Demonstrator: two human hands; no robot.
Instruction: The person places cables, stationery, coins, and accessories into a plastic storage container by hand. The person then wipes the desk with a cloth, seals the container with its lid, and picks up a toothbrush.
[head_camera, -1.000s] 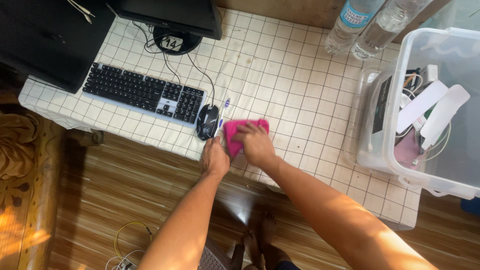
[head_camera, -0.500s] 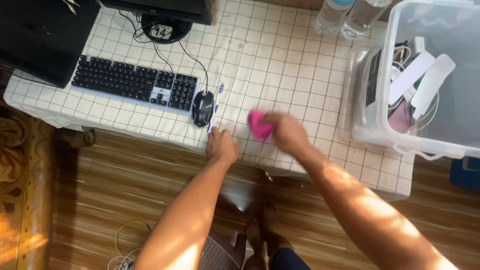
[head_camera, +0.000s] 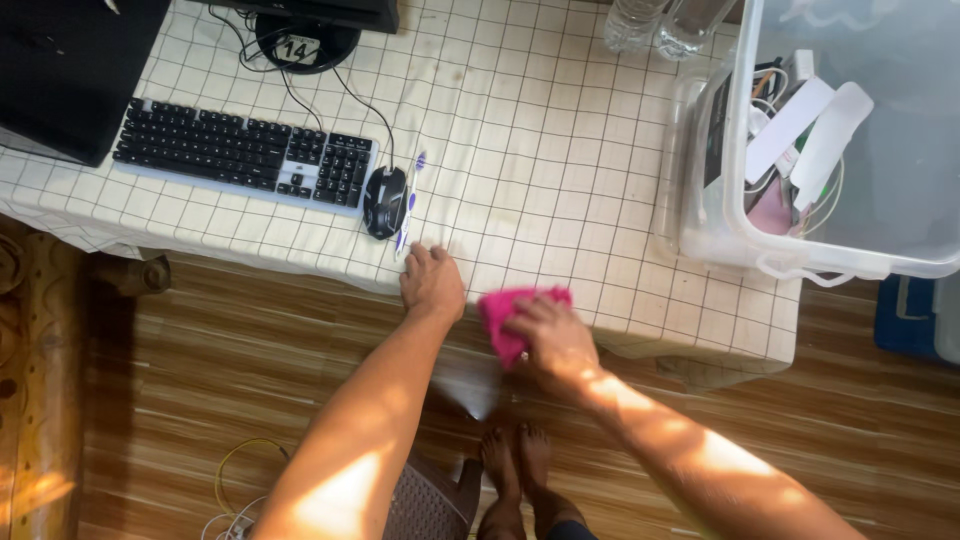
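Note:
My right hand (head_camera: 552, 333) presses a pink cloth (head_camera: 505, 318) against the near edge of the table, which is covered by a white checked tablecloth (head_camera: 540, 160). My left hand (head_camera: 431, 281) rests flat on the table edge just left of the cloth, fingers loosely curled, holding nothing. Just beyond my left hand lie a white and purple toothbrush (head_camera: 408, 203) and a black computer mouse (head_camera: 384, 202). A black keyboard (head_camera: 240, 160) sits to the mouse's left.
A clear plastic bin (head_camera: 840, 140) holding cables and white items stands at the right end. Two water bottles (head_camera: 655, 22) stand at the back. A monitor stand (head_camera: 295, 40) and a black case (head_camera: 60, 60) are at the back left. My bare feet (head_camera: 520, 470) stand on the wooden floor.
My right hand has swept the pink cloth from the middle of the table back toward me, down to the near edge. My left hand stays by the toothbrush. The camera has shifted.

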